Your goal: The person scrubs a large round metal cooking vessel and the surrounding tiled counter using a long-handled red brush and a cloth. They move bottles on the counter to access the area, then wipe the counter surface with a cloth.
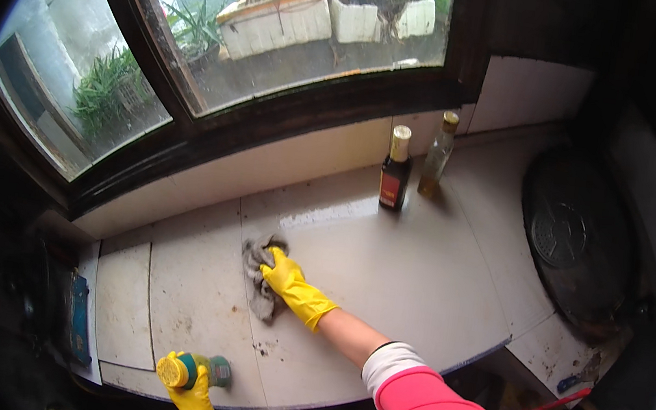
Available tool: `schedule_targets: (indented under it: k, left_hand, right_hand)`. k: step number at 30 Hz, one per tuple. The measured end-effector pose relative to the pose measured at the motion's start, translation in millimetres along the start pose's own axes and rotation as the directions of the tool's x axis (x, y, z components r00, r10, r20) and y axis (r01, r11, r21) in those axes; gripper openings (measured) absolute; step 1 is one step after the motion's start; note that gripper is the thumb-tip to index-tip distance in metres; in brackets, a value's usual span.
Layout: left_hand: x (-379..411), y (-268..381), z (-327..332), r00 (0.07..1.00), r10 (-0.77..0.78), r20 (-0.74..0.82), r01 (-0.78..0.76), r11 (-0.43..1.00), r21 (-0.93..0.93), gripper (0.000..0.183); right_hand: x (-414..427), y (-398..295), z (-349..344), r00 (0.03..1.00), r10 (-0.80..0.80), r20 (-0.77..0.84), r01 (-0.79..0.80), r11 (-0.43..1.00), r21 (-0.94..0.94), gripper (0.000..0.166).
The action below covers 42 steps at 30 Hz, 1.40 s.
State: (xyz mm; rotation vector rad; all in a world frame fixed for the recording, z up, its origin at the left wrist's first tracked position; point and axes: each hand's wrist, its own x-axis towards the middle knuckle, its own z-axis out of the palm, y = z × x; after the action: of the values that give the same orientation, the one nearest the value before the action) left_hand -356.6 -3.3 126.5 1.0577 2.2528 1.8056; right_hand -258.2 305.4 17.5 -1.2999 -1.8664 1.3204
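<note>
My right hand [283, 272], in a yellow rubber glove, presses a crumpled grey cloth [259, 304] against the white tiled counter [346, 355]. The cloth lies across a joint between tiles. In my left hand [196, 395], gloved in yellow too, is a green jar [218, 371] with a yellow cap [172, 372]. The jar is tilted on its side near the counter's front edge, its cap towards the left. Whether it rests on the tiles I cannot tell. Dark crumbs and stains mark the tiles between both hands and to the left.
A dark sauce bottle [395, 173] and a clear glass bottle [437, 157] stand at the back by the window wall. On the right is a round black cooking surface [578, 242]. A blue object [82, 319] sits at the left end. Planter boxes [277, 20] show outside the window.
</note>
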Motion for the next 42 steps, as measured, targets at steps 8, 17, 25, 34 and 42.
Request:
schedule_targets:
  k: [8,17,25,34,42]
  left_hand:
    - [-2.9,-17.3,-0.7,0.991,0.130,-0.025,-0.114,0.931,0.347,0.059]
    - [-12.9,-16.2,-0.9,0.989,-0.106,-0.101,0.121,0.979,0.162,0.068]
    - [1.0,-55.6,-56.9,0.831,-0.252,0.496,-0.101,0.809,0.580,0.061]
    - [7.2,-91.5,-57.9,0.556,-0.190,0.809,-0.580,0.608,0.542,0.053]
    - [-9.4,-66.9,-42.9,0.884,-0.355,0.306,0.190,0.869,0.458,0.037]
  right_hand:
    - [52.3,-32.6,-92.3,0.803,-0.195,-0.563,0.472,0.785,0.401,0.044]
    - [211.5,26.9,-198.8,0.269,-0.038,-0.962,0.470,0.878,0.096,0.053]
    - [196.3,-30.1,-51.3,0.372,-0.366,-0.853,0.722,0.692,0.018,0.023]
    - [160.0,-47.9,-25.2,0.709,-0.184,-0.681,0.589,0.685,0.428,0.064]
    - [182.7,13.7,-194.8,0.553,0.054,-0.831,-0.115,0.993,-0.012,0.048]
